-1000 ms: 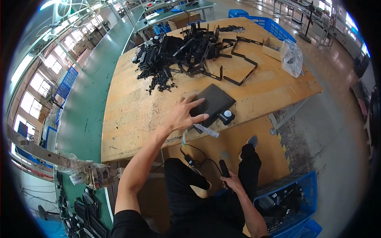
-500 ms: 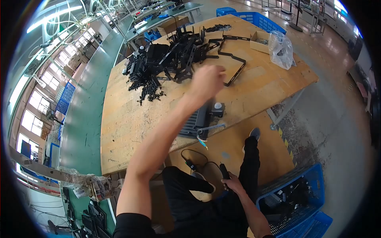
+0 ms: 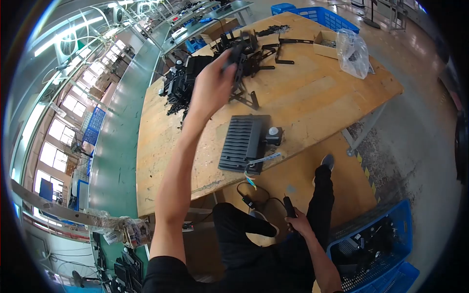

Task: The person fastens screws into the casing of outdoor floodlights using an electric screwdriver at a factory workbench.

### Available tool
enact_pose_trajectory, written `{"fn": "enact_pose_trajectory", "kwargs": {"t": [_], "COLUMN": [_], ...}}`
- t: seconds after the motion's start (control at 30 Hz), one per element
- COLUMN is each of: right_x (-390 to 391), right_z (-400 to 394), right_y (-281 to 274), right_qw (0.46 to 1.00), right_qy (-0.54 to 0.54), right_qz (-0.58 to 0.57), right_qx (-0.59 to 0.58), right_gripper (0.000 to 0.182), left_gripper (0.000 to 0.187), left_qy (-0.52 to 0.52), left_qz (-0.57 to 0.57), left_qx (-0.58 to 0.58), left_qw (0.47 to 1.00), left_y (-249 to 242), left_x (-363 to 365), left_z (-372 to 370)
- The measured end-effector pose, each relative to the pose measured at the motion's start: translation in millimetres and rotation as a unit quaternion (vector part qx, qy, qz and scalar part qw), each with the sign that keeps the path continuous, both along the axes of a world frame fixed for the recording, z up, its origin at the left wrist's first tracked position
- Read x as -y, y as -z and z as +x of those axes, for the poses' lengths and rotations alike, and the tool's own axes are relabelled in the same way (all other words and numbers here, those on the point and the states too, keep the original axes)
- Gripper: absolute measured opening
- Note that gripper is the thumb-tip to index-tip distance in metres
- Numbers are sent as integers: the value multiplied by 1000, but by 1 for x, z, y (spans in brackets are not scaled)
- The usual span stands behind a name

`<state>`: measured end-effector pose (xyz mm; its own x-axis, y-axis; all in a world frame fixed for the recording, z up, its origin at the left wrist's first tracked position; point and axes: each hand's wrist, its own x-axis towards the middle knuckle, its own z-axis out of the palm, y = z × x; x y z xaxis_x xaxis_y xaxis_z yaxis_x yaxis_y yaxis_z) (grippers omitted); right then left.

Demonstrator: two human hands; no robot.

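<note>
My left hand (image 3: 212, 85) is raised over the black parts pile (image 3: 183, 80), its fingers closed on a dark, motion-blurred piece (image 3: 237, 54) that looks like a black bracket. Low on the right, my right hand (image 3: 299, 223) grips a black corded screwdriver (image 3: 289, 207), its tip pointing up. Near the table's front edge lies a black finned lamp housing (image 3: 240, 141), with a white-domed sensor (image 3: 274, 136) at its right side and loose wires (image 3: 250, 179) over the edge. Another black bracket (image 3: 254, 100) rests just beyond the housing.
On the wooden table (image 3: 312, 105) are an open cardboard box (image 3: 326, 45) and a clear plastic bag (image 3: 352, 54). A blue crate (image 3: 403, 229) with black parts stands at lower right. On the left runs a long green bench (image 3: 115, 132).
My left hand has moved left and away from me, uncovering the lamp housing. An angled bracket no longer lies at the right of the pile. My right hand still holds the screwdriver.
</note>
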<state>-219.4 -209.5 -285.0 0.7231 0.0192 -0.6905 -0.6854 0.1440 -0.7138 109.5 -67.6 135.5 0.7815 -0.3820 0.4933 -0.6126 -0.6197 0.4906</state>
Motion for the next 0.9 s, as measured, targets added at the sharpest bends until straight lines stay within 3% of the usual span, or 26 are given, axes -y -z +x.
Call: {"fn": "enact_pose_trajectory", "kwargs": {"t": [0.07,0.13,0.2,0.23,0.33,0.5,0.53,0.6,0.7,0.77,0.8,0.9], "right_x": [-1,-4,-4,-3,-9,-11,-12,-12,-9,-10,-15,-44], "right_z": [2,0,-3,-4,-24,-49,-46,-29,19,55,72,112], "right_y": [10,20,22,15,-20,-118,-137,-173,-208,-224,-231,-239], "right_qw": [1000,999,999,999,997,939,939,893,861,854,845,826], "right_qy": [-12,-32,-30,-32,40,246,246,274,288,281,277,289], "right_qz": [3,-1,27,19,13,0,-1,-65,-73,-91,-106,-93], "right_qx": [19,32,4,4,61,242,241,351,412,429,446,475], "right_gripper": [46,44,55,55,68,82,82,80,80,79,77,75], "left_gripper": [41,26,13,23,18,21,22,27,43,59,59,60], "left_qy": [-23,-80,-99,-92,-138,-88,-80,-61,-157,-118,-73,-68], "left_qz": [-81,-86,-1,74,120,110,100,81,84,51,58,69], "left_qx": [-117,-127,-69,-53,-51,-109,-134,-119,-176,29,-35,-37], "left_qw": [990,985,993,992,982,984,983,988,968,991,995,995], "left_y": [8,62,105,119,155,142,142,149,138,161,162,183], "left_x": [-50,-92,-105,-108,-98,-91,-89,-85,-71,-66,-61,-64], "left_z": [-45,-51,-63,-66,-71,-111,-120,-131,-134,-117,-117,-114]}}
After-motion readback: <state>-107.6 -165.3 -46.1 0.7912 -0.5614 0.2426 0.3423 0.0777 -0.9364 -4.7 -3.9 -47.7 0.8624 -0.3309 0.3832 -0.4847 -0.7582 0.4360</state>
